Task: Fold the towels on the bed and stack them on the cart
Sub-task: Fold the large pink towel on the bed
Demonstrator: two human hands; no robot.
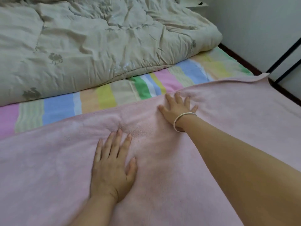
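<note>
A large pale pink towel (228, 121) lies spread flat across the near part of the bed and fills the lower half of the view. My left hand (112, 163) presses flat on it near the middle, fingers straight and spread. Farther away, my right hand (177, 108) also lies flat on the towel close to its far edge, fingers spread; a silver bangle circles that wrist. Neither hand grips the cloth. No cart is in view.
A crumpled beige quilt (89, 38) covers the far part of the bed. A striped pastel sheet (104, 97) shows between quilt and towel. A white wall (260, 26) and a black-framed panel (286, 62) stand at the right.
</note>
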